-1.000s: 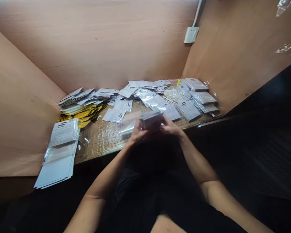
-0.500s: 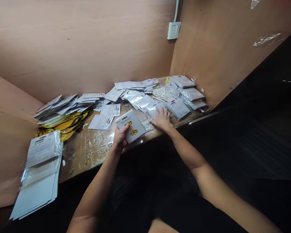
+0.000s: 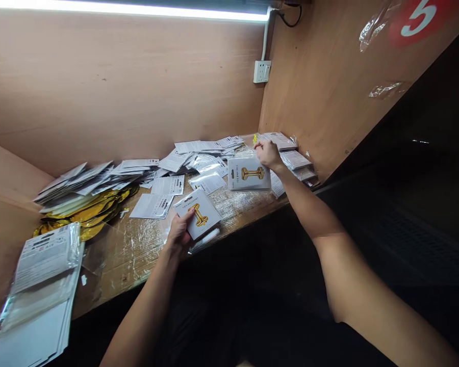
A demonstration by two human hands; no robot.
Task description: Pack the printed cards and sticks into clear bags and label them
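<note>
1. A white "5" on a red round sign (image 3: 416,19) stands on the wooden side panel (image 3: 313,107), well up and to the right of the right hand (image 3: 268,154).
2. The card (image 3: 201,214) in the left hand (image 3: 179,237) reads "FOIL BALLOON" along its upper edge, above a gold figure, either a 1 or an I.
3. The second card (image 3: 249,173), just below the right hand, has a short printed line along one side, too small to read.
4. The paper insert (image 3: 152,206), left of the left hand, shows dark printed bars and small print, also unreadable.

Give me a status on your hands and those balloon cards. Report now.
Left hand gripping a balloon card. Right hand at the far packs, beside a second balloon card. Loose packs scattered across the bench.
</note>
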